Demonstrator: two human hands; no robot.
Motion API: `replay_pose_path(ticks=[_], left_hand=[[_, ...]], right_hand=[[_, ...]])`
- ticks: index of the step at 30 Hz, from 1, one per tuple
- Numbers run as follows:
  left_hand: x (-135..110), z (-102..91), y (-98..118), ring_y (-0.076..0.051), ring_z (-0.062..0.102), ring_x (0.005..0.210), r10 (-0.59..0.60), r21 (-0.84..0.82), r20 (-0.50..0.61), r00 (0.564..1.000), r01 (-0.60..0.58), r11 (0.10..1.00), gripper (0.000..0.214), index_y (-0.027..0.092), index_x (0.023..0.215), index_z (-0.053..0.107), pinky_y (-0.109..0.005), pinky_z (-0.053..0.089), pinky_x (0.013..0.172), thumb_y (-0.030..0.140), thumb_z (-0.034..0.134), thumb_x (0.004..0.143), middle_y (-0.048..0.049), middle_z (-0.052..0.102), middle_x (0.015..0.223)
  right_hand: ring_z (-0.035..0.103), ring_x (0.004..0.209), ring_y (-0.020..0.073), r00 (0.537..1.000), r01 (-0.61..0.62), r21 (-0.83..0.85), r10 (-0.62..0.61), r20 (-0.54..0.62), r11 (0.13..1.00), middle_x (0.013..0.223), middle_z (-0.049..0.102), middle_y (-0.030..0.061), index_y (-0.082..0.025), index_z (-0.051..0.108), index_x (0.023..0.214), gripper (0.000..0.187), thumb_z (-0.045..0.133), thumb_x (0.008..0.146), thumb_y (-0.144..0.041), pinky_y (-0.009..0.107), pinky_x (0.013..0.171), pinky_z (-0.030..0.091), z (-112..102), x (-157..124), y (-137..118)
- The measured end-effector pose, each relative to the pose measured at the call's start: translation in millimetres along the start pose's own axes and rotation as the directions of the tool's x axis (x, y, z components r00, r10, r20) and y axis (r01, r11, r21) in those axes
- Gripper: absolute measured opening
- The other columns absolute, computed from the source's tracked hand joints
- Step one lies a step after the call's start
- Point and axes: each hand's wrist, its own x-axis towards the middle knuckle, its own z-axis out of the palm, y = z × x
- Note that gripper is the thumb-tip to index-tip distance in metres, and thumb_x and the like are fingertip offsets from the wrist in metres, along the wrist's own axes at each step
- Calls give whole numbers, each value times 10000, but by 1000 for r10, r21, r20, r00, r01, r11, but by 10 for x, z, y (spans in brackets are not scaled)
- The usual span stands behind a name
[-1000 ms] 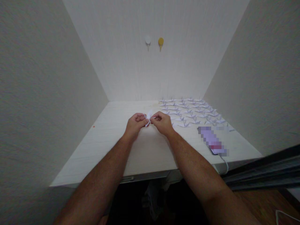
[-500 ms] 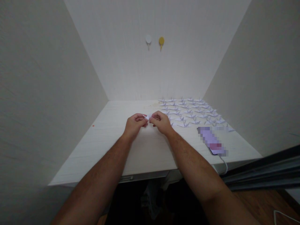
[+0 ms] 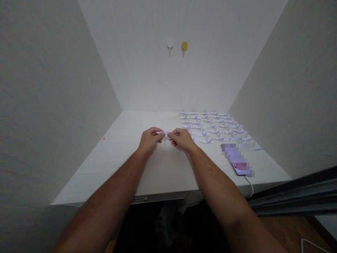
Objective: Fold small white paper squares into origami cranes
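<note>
Between my hands is a small white folded paper crane (image 3: 166, 134), held just above the table. My left hand (image 3: 152, 138) pinches its left side between thumb and fingers, and a pointed tip of paper shows there. On the other side, my right hand (image 3: 181, 138) grips the paper with thumb and forefinger. The fingers cover much of the crane. Just beyond my right hand, rows of finished white paper cranes (image 3: 210, 125) stand on the tabletop.
A phone (image 3: 237, 160), partly blurred, lies at the right of the white table (image 3: 105, 168), its white cable (image 3: 250, 184) running over the front edge. Walls enclose the table on three sides. A white hook (image 3: 170, 44) and a yellow hook (image 3: 184, 46) are on the back wall.
The paper between my hands has turned or spread a little, so a pointed tip now shows over my left fingers. My hands stay in nearly the same place; the view has shifted slightly.
</note>
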Motion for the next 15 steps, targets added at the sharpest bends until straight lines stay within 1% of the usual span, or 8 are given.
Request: replay_pose_path(ticks=[3, 6, 8, 10, 12, 15], left_hand=[[8, 6, 8, -107, 556, 544, -51, -25, 18, 999, 51, 998, 245, 142, 732, 657, -241, 461, 555, 289, 796, 595, -10, 631, 621], [11, 2, 19, -130, 606, 610, -127, -100, 71, 989, 134, 986, 227, 134, 691, 641, -270, 502, 622, 270, 792, 591, -36, 654, 667], [7, -10, 35, -136, 616, 611, -166, -180, 133, 977, 188, 965, 210, 132, 670, 626, -276, 504, 631, 252, 783, 596, -41, 653, 658], [-2, -30, 61, -139, 615, 592, -182, -248, 210, 961, 232, 941, 188, 130, 654, 618, -278, 498, 622, 240, 765, 617, -48, 649, 638], [-12, -52, 92, -146, 617, 584, -184, -285, 281, 942, 265, 921, 166, 123, 642, 620, -277, 492, 609, 224, 751, 633, -59, 649, 628], [-20, -81, 128, -161, 628, 589, -196, -311, 345, 918, 309, 899, 148, 112, 635, 631, -281, 491, 601, 205, 746, 635, -70, 651, 629]], right_hand=[[517, 410, 79, 999, 40, -55, -38, 39, 998, 518, 593, -12, -151, 610, 693, 248, 655, 828, -354, 185, 414, 407, -16, -13, -8], [515, 416, 79, 997, 60, -63, -57, 54, 996, 536, 604, -11, -156, 601, 693, 240, 650, 824, -351, 189, 423, 410, -28, -11, -6], [533, 445, 84, 992, 79, 2, -78, 95, 997, 576, 627, -2, -158, 597, 696, 231, 657, 805, -352, 199, 446, 436, -38, -8, -6], [570, 505, 99, 983, 92, 113, -108, 151, 989, 624, 650, 9, -158, 597, 698, 228, 675, 775, -358, 215, 480, 474, -47, -12, -13], [597, 559, 115, 972, 84, 212, -127, 198, 974, 648, 661, 17, -157, 601, 697, 241, 698, 743, -373, 229, 505, 499, -55, -26, -27], [614, 594, 128, 961, 57, 292, -132, 244, 955, 653, 670, 22, -154, 607, 695, 273, 729, 709, -397, 235, 515, 510, -62, -55, -55]])
